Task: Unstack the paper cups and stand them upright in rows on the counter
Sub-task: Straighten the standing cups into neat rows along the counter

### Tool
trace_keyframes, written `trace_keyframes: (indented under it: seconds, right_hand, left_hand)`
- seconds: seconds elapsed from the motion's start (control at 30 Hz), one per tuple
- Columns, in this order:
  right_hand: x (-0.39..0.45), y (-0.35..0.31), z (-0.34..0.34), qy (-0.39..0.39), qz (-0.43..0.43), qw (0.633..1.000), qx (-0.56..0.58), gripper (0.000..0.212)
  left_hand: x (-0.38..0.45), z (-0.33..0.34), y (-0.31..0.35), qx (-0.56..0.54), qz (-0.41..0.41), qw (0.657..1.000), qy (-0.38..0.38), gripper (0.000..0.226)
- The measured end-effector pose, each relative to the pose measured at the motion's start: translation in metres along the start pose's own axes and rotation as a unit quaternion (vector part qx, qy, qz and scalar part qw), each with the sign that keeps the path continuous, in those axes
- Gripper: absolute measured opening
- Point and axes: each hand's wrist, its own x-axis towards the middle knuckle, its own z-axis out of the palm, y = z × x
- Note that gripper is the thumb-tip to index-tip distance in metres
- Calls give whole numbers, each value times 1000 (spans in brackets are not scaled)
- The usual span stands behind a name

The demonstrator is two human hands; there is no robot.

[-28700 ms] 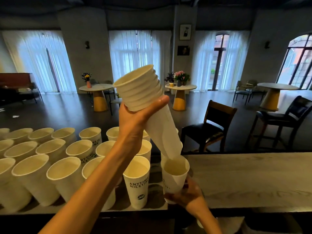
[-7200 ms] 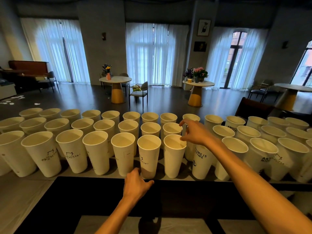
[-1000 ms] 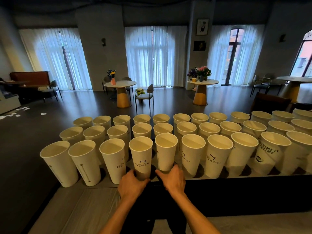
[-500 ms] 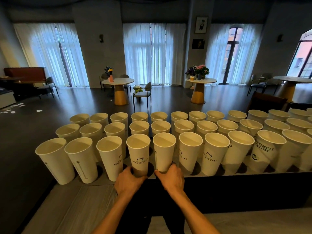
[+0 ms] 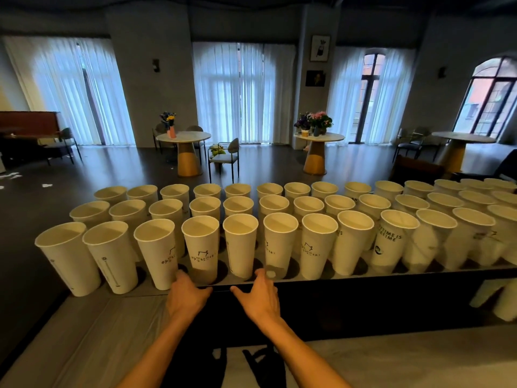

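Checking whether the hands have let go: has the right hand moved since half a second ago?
Yes. The right hand has spread off the front-row cups, sliding right along the counter edge, fingers now at the next cup's base.

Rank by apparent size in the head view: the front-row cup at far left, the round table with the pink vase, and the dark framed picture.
1. Front-row cup, though nearness inflates it.
2. Round table.
3. Framed picture.
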Motion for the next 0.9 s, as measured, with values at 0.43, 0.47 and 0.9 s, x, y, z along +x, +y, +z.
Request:
trace_keyframes:
  seconds: [0.43, 0.47, 0.9]
  right_hand:
    - [-21, 108, -129, -68, -95, 993, -12, 29]
    - [-22, 117, -137, -65, -96, 993, -4, 29]
    - [-6, 176, -183, 6, -32, 996, 81, 30]
  left_hand:
    - [-123, 87, 87, -89, 69, 993, -20, 13]
    - [-131, 94, 95, -94, 81, 992, -26, 13]
    - [-163, 146, 135, -119, 105, 985, -69, 24]
